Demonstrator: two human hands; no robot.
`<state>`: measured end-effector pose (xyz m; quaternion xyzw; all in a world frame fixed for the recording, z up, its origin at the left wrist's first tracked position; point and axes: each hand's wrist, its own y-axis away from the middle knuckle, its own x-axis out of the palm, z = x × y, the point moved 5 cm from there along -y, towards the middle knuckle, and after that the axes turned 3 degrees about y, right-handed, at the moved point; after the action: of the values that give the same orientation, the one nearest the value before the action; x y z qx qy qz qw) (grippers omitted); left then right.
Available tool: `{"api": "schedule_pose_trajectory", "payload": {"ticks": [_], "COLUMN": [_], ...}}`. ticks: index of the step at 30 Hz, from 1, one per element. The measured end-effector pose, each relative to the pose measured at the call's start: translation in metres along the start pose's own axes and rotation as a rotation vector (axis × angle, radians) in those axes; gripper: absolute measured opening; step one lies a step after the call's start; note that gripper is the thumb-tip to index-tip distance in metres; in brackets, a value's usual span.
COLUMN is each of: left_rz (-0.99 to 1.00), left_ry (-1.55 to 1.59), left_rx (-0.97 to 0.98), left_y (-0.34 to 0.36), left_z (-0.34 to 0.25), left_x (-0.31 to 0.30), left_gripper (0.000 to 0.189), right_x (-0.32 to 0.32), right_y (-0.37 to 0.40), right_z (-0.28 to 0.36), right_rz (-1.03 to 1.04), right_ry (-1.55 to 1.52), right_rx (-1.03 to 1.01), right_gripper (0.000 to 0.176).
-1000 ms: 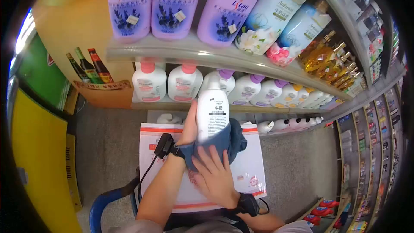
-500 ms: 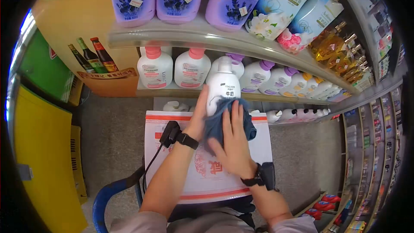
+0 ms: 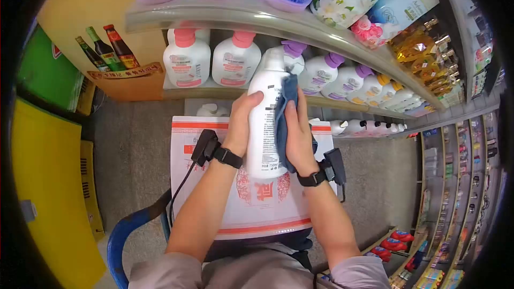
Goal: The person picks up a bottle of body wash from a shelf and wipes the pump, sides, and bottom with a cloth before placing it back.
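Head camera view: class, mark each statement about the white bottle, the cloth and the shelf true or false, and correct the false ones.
1. The left hand grips the white bottle. True.
2. The right hand presses a red cloth on the bottle. False: it is a blue cloth.
3. The white bottle rests on the cardboard box. False: it is held up above the box.
4. Two pink-capped bottles stand on the shelf behind the hands. True.

Left hand [image 3: 242, 124] gripping white bottle [image 3: 266, 120], right hand [image 3: 299, 138] pressing blue cloth [image 3: 284, 115] against it, above cardboard box [image 3: 214, 182]
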<state>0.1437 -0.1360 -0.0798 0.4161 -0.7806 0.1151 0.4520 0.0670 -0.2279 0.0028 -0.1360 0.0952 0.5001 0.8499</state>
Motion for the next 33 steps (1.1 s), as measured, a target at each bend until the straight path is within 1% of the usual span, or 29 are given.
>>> {"api": "schedule_pose_trajectory", "payload": {"ticks": [1,2,5,7,8,11,12,13,15,16,17,18,19,20,21,23,24,27,28,30,32,33], "left_rz": [0.007,0.016,0.008,0.031,0.045,-0.108,-0.012,-0.001,0.026,0.188,0.206,0.227,0.251,0.275,0.188,0.234,0.225,0.26,0.288,0.364,0.421,0.435], "left_ry": [0.031,0.062,0.131,0.136,0.13,0.216,0.224,0.217,0.204,0.254,0.229,0.202,0.173,0.208,0.168,0.123,0.106,0.165,0.236,0.207,0.16,0.111], "left_rx": [0.01,0.023,0.052,0.055,0.02,0.039,0.11,0.049,-0.067,-0.185,-0.199,-0.209,-0.218,-0.225,-0.27,-0.194,-0.185,-0.113,-0.09,-0.047,0.011,0.002], "left_y": [-0.001,-0.001,-0.004,-0.006,-0.006,-0.002,-0.005,-0.007,-0.011,-0.007,-0.006,-0.007,-0.006,-0.004,0.011,0.011,0.016,0.013,0.014,0.019,0.021,0.027], "left_z": [-0.001,-0.002,-0.002,-0.004,-0.002,-0.006,-0.015,-0.009,0.002,0.006,0.012,0.018,0.023,0.029,0.017,0.016,0.01,0.005,-0.001,-0.01,-0.02,-0.023], "left_x": [0.001,0.003,0.004,0.001,0.0,0.003,0.007,0.004,0.001,0.016,0.02,0.022,0.026,0.031,0.044,0.044,0.047,0.048,0.052,0.056,0.066,0.073], "left_gripper": [0.042,0.042,0.043,0.044,0.042,0.038,0.039,0.046,0.06,0.067,0.068,0.069,0.07,0.07,0.07,0.069,0.067,0.065,0.06,0.057,0.054,0.055], "right_x": [0.002,0.001,0.003,0.005,0.007,0.012,0.013,0.014,0.011,0.01,0.008,0.005,0.003,0.001,-0.001,-0.003,-0.004,-0.008,-0.009,-0.012,-0.017,-0.02], "right_y": [0.008,0.018,0.049,0.075,0.086,0.115,0.122,0.126,0.122,0.12,0.116,0.107,0.097,0.088,0.078,0.056,0.046,0.022,0.016,0.012,0.014,0.017], "right_z": [-0.001,0.0,-0.014,-0.01,-0.007,-0.003,-0.004,-0.005,-0.003,-0.002,-0.001,0.004,0.009,0.015,0.022,0.031,0.033,0.044,0.048,0.052,0.06,0.063], "right_rz": [0.017,0.031,0.039,0.05,0.06,0.097,0.112,0.122,0.084,0.065,0.047,0.015,-0.009,-0.035,-0.065,-0.064,-0.053,-0.024,-0.021,-0.029,-0.064,-0.082], "right_ry": [0.003,0.04,0.248,0.412,0.413,0.429,0.44,0.451,0.447,0.446,0.445,0.475,0.508,0.54,0.572,0.531,0.526,0.476,0.459,0.428,0.305,0.255], "right_rx": [0.03,0.014,-0.024,-0.067,-0.051,-0.003,0.007,0.019,0.001,-0.004,-0.014,-0.124,-0.165,-0.205,-0.244,-0.267,-0.272,-0.295,-0.308,-0.329,-0.349,-0.344], "right_gripper": [0.058,0.059,0.063,0.065,0.066,0.069,0.07,0.072,0.068,0.066,0.064,0.06,0.06,0.061,0.061,0.061,0.061,0.062,0.062,0.061,0.06,0.059]}}
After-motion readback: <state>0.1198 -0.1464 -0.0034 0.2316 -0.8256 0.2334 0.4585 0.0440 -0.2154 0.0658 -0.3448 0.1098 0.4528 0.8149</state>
